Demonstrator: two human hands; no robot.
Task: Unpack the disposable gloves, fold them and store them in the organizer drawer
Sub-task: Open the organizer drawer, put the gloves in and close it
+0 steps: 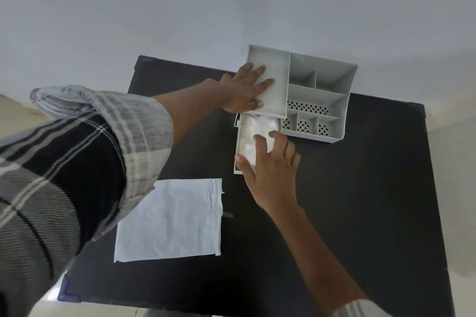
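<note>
A grey organizer [322, 95] with several compartments stands at the far side of the black table [360, 201]. Its drawer [238, 147] is pulled out toward me, and folded translucent white gloves [253, 127] lie inside it. My left hand [244, 90] lies flat on the organizer's left compartment, fingers spread, pressing down on it. My right hand [270, 162] rests on the drawer's front end, thumb on the left rim and fingers over the gloves. An empty white glove packet [170, 219] lies flat on the table near me.
The table stands against a pale wall [231, 8]. Floor shows beyond the table's left and right edges. A small dark mark [228, 215] sits on the table just right of the packet. Bare table surface stretches to the right of my right arm.
</note>
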